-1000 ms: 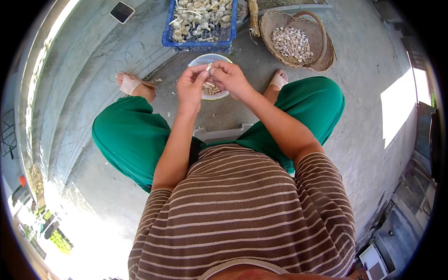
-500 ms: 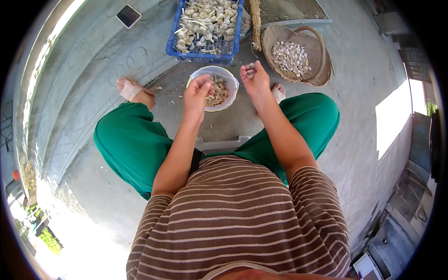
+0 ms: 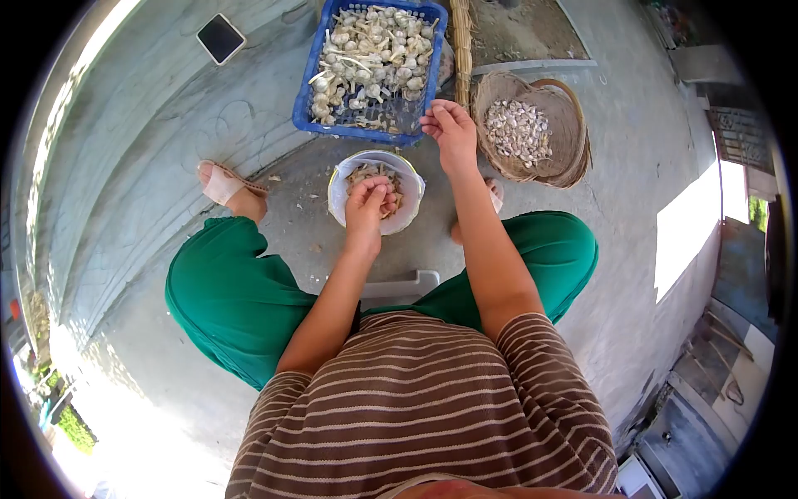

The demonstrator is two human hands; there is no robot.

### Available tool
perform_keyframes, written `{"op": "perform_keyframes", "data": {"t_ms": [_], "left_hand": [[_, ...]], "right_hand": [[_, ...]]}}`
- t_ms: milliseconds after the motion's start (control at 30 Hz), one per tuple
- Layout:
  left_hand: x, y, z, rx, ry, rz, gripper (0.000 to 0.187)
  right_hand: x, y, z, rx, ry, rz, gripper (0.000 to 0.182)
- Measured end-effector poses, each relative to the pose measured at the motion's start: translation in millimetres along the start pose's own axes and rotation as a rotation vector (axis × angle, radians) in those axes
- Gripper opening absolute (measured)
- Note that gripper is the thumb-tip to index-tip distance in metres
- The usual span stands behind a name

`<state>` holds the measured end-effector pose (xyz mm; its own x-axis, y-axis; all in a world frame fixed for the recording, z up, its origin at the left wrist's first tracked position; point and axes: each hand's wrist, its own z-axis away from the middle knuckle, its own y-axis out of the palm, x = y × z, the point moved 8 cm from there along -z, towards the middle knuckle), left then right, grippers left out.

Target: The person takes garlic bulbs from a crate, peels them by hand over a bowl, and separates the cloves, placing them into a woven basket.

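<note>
My left hand point(image 3: 366, 204) is over the white bucket point(image 3: 337, 195), its fingers curled together; anything inside them is too small to name. Dry brown peelings point(image 3: 397, 185) lie in the bucket. My right hand point(image 3: 451, 133) is raised beside the lower right corner of the blue crate point(image 3: 306, 96), with its fingers bent and partly closed. Whether it holds anything cannot be made out. Garlic bulbs point(image 3: 378, 50) with short stems fill much of the crate. To the right, the wicker basket point(image 3: 571, 125) holds a heap of loose garlic cloves point(image 3: 517, 131).
A dark-screened device point(image 3: 220, 39) lies on the floor at the upper left. A bundle of straw stalks point(image 3: 460, 50) stands between crate and basket. My sandalled foot point(image 3: 223, 185) is left of the bucket. A pale stool edge point(image 3: 403, 287) shows between my knees.
The small pieces seen in my right hand are no longer visible, and that hand has moved up toward the crate. My left hand has shifted across the bucket. The view has tilted slightly.
</note>
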<state>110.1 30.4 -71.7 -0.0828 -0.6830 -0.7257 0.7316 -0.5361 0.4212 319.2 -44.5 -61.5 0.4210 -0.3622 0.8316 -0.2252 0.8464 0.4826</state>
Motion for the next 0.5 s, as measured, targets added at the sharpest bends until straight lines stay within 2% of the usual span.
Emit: {"op": "perform_keyframes", "data": {"t_ms": [33, 67, 133, 167, 233, 267, 333, 433, 500], "left_hand": [[2, 0, -2, -0.007, -0.019, 0.019, 0.013], [3, -1, -4, -0.014, -0.022, 0.006, 0.013], [6, -3, -10, -0.026, -0.038, 0.03, 0.013], [7, -6, -13, -0.038, -0.048, 0.053, 0.014], [7, -10, -17, -0.062, -0.051, 0.077, 0.014], [7, -12, -18, -0.08, -0.051, 0.1, 0.014], [9, -16, -22, -0.091, -0.049, 0.114, 0.014], [10, -20, -25, -0.102, -0.052, 0.144, 0.014], [10, -22, -26, -0.09, -0.057, 0.169, 0.015]], "right_hand": [[-6, 17, -9, 0.102, 0.012, 0.12, 0.017], [-12, 25, -19, 0.098, 0.015, 0.122, 0.017], [-39, 50, -41, 0.272, 0.099, 0.501, 0.019], [-50, 59, -52, 0.273, 0.104, 0.503, 0.019], [-88, 86, -65, 0.525, 0.042, 0.948, 0.024], [-104, 94, -71, 0.529, 0.045, 0.944, 0.024], [-124, 132, -67, 0.781, -0.297, 1.273, 0.032], [-139, 163, -61, 0.846, -0.373, 1.397, 0.041], [-143, 169, -65, 0.875, -0.272, 1.531, 0.053]]}}
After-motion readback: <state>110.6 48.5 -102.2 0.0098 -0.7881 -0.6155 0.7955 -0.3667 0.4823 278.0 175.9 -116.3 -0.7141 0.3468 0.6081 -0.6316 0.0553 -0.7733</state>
